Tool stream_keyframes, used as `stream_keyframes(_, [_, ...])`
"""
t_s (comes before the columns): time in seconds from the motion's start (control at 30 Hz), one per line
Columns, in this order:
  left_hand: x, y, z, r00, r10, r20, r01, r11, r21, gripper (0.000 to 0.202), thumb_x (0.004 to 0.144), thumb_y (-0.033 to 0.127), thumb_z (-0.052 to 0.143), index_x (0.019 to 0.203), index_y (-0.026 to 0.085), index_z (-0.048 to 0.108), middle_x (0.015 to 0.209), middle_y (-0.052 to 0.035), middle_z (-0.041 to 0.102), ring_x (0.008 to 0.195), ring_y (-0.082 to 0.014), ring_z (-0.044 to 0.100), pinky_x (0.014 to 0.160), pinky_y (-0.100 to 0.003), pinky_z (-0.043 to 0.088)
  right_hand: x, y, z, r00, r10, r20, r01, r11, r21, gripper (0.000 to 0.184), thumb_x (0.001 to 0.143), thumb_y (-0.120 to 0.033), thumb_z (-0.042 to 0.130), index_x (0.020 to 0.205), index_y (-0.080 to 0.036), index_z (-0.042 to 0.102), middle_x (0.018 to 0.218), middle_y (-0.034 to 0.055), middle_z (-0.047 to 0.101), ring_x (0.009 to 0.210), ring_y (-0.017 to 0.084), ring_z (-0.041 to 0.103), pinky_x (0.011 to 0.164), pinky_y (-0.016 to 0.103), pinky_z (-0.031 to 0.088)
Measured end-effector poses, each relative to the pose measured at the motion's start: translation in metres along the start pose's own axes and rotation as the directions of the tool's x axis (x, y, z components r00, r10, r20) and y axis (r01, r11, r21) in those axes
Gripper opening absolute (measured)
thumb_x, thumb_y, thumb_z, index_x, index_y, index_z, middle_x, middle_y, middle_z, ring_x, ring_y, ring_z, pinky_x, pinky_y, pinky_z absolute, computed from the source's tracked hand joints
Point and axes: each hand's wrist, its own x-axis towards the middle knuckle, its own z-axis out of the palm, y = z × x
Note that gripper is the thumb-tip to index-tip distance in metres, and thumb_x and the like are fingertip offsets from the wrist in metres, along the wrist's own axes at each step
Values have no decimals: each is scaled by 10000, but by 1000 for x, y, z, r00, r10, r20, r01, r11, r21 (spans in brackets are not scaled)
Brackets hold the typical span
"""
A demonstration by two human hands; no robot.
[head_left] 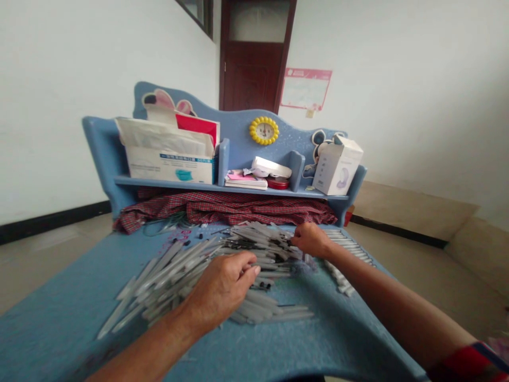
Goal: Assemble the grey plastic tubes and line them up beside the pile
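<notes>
So the left hand (222, 286) is sitting knuckles-up on the near side of a big pile of pens (175, 273). Its fingers are bunched together and curled down, thumb tucked against the forefinger. It's a bit blurry, so I can't tell whether there's actually a pen pinched in there.

The right hand (312, 240) is further back at the far end of the same pile, also curled into a loose fist with the fingertips dug in among the pens. Same deal, can't make out what it's got.

The pens are clear-ish grey ones, fanned out all over the middle of a blue desk (59, 323). Just right of the right hand there's a neater row of pens (350, 249) lined up side by side.

Behind the pile a red checked cloth (238, 208) is bunched up under the desk's shelf (167, 183). On the shelf: a box of masks (170, 162) on the left, some books (245, 180) in the middle, and a white box (337, 165) tilted on the right. A little yellow clock (264, 130) is on the backboard.
</notes>
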Motion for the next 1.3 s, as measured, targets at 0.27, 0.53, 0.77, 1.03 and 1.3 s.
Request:
stream_keyframes(0.27, [4, -4, 4, 958, -252, 136, 285, 783, -552, 178, 759, 301, 529, 832, 159, 608, 681, -18, 651, 504, -116, 554, 429, -204, 362, -54, -18, -26, 994, -85, -61, 104, 874, 474, 311, 827, -351, 415, 726, -140, 619, 545, 2, 593, 418, 76, 508, 412, 173, 336])
stream_keyframes(0.53, [4, -3, -1, 931, -281, 232, 321, 333, -887, 133, 757, 242, 608, 839, 137, 615, 707, -18, 627, 578, -89, 580, 459, -155, 392, -76, -61, -33, 915, -382, -125, 357, 629, 690, 231, 808, -280, 493, 645, -135, 567, 525, -35, 530, 383, 27, 420, 364, 140, 269])
stream_keyframes(0.77, [8, -8, -7, 928, -336, 162, 247, 228, -942, 39, 746, 165, 600, 761, 132, 587, 698, -25, 630, 583, -125, 609, 463, -183, 427, -58, -57, -36, 917, -396, -41, 269, 542, 796, 312, 820, -405, 482, 682, -135, 555, 514, -29, 526, 361, 51, 452, 341, 149, 312])
stream_keyframes(1.03, [9, -11, -9, 924, -364, 120, 244, 318, -916, 84, 765, 196, 570, 757, 114, 587, 771, -87, 672, 598, -136, 613, 503, -210, 447, -22, -16, -24, 982, -191, -6, 191, 977, 91, 209, 781, -309, 502, 743, -184, 665, 727, 42, 676, 667, 143, 612, 566, 212, 395])
stream_keyframes(1.3, [9, -15, -1, 925, -342, 163, 324, 489, -810, 176, 731, 288, 621, 733, 112, 614, 564, -11, 589, 440, -59, 467, 412, -155, 335, -19, 3, 1, 985, -79, 153, 96, 989, -111, 236, 713, -350, 557, 785, -183, 708, 833, 108, 693, 774, 218, 630, 606, 247, 401])
